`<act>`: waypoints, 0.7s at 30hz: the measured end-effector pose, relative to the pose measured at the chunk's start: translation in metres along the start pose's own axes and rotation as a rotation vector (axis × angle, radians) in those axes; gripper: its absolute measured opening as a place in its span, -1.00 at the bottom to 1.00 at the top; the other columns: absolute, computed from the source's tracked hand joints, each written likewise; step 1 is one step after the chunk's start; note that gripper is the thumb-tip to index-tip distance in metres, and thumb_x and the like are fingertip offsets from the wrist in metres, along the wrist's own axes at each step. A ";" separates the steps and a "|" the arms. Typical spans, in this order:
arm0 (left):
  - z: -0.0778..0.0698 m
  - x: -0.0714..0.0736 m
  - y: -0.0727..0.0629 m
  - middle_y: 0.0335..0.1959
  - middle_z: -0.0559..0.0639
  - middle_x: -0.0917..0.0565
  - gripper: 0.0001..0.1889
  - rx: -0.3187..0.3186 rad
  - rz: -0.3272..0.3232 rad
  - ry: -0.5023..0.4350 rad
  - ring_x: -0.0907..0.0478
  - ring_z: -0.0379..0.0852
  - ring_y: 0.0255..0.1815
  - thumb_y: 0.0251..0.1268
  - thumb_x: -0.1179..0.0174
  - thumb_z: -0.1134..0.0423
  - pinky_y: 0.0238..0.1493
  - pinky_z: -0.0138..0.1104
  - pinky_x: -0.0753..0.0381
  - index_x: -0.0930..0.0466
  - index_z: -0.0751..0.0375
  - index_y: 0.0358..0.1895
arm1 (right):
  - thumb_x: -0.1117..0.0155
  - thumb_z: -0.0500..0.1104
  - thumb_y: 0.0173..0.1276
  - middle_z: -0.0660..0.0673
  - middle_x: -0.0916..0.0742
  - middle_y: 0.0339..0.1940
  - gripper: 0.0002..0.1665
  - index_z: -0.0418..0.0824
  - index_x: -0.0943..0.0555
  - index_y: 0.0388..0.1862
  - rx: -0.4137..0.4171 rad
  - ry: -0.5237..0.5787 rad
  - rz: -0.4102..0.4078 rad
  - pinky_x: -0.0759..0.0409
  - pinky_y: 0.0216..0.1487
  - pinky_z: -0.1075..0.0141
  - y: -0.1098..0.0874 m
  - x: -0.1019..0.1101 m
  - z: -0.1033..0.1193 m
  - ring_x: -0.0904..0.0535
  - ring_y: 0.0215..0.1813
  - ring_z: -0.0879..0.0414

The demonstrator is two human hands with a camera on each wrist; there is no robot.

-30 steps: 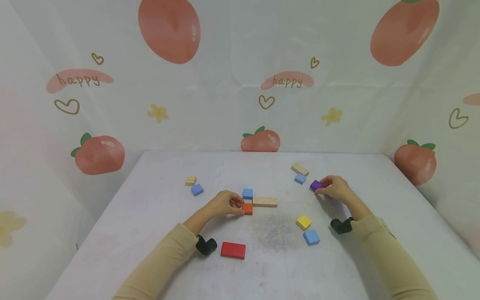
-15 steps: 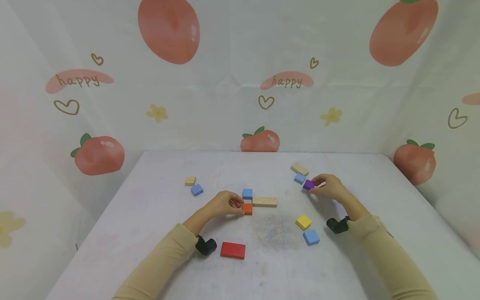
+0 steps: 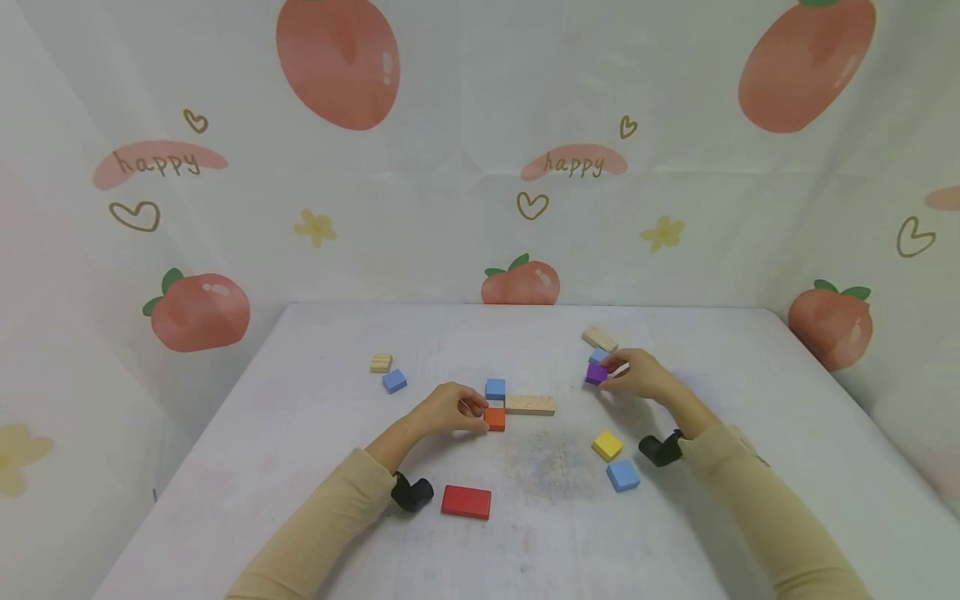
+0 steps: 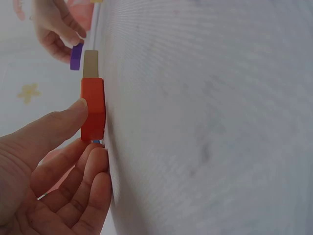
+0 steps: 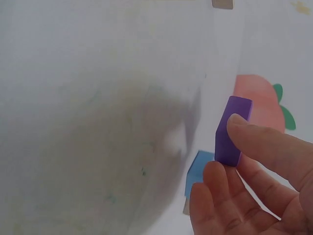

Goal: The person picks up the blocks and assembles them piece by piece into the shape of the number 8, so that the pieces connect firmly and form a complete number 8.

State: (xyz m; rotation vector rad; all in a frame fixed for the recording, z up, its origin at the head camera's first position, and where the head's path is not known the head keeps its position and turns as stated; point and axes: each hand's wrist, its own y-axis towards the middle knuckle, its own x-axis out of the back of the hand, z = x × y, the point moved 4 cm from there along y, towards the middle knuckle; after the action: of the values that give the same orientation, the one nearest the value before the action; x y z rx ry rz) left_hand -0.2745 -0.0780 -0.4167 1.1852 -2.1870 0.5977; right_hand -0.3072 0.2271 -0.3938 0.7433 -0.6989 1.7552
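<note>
My left hand [image 3: 450, 408] pinches an orange-red block [image 3: 495, 419] at the table's middle. Its thumb [image 4: 73, 115] lies on the block's near side in the left wrist view, and the other fingers curl behind it. A plain wooden block [image 3: 530, 405] lies to the right of the orange one, with a blue block [image 3: 495, 388] just behind. Farther right, my right hand [image 3: 637, 373] holds a purple block [image 3: 596, 374] between thumb and fingers. In the right wrist view, this purple block appears above the table. Behind it sits another blue block [image 3: 598, 356], partly hidden.
A yellow block [image 3: 607, 446] and a blue block [image 3: 622, 476] lie at front right, a red block [image 3: 467, 502] at front left. Back left hold a ridged wooden block [image 3: 381, 362] and a blue block [image 3: 394, 382]. Another wooden block [image 3: 599, 338] is at back right.
The right hand has carried the purple block leftward, and it now overlaps the blue block behind in the head view. My left hand and the orange-red block have stayed put.
</note>
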 end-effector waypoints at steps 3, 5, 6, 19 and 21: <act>0.000 0.000 0.000 -0.31 0.05 -0.67 -0.66 -0.003 0.002 0.002 -0.50 -0.25 -0.36 0.01 -0.37 0.26 -0.33 -0.51 -0.48 -0.64 0.31 -0.12 | -0.35 -0.24 0.15 -0.38 -0.64 -0.10 -0.58 -0.42 -0.54 -0.05 0.005 0.002 0.018 -0.61 -0.06 0.12 0.003 -0.003 0.003 -0.60 -0.03 -0.21; 0.000 0.000 0.000 -0.32 0.05 -0.67 -0.67 -0.003 0.002 0.003 -0.49 -0.25 -0.36 0.01 -0.37 0.26 -0.33 -0.51 -0.48 -0.64 0.31 -0.12 | -0.35 -0.23 0.14 -0.36 -0.64 -0.09 -0.58 -0.41 -0.54 -0.04 0.006 0.003 0.028 -0.61 -0.06 0.13 0.005 -0.005 0.005 -0.60 -0.03 -0.20; 0.000 0.000 0.000 -0.32 0.05 -0.67 -0.67 -0.004 0.001 0.005 -0.49 -0.25 -0.36 0.01 -0.37 0.26 -0.33 -0.51 -0.48 -0.64 0.31 -0.12 | -0.35 -0.24 0.14 -0.37 -0.64 -0.09 -0.58 -0.42 -0.54 -0.04 0.015 0.005 0.034 -0.62 -0.07 0.14 0.005 -0.006 0.006 -0.61 -0.03 -0.20; 0.000 0.000 0.000 -0.33 0.05 -0.66 -0.66 -0.007 0.000 0.005 -0.47 -0.25 -0.37 0.01 -0.37 0.25 -0.37 -0.51 -0.47 -0.63 0.32 -0.12 | -0.37 -0.26 0.10 -0.33 -0.66 -0.12 -0.60 -0.41 -0.56 -0.08 0.068 0.003 0.088 -0.62 -0.07 0.15 0.014 -0.016 0.020 -0.63 -0.09 -0.12; 0.000 0.000 0.000 -0.33 0.05 -0.66 -0.67 -0.002 0.001 0.003 -0.47 -0.25 -0.37 0.01 -0.37 0.25 -0.38 -0.51 -0.47 -0.63 0.32 -0.12 | -0.37 -0.27 0.10 -0.32 -0.66 -0.12 -0.61 -0.40 -0.56 -0.08 0.071 0.005 0.094 -0.62 -0.07 0.16 0.017 -0.017 0.021 -0.63 -0.08 -0.12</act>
State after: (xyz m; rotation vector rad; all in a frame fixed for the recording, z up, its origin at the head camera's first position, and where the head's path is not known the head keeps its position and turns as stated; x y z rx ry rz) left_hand -0.2747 -0.0776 -0.4170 1.1814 -2.1850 0.5970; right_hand -0.3158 0.1966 -0.3956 0.7651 -0.6809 1.8750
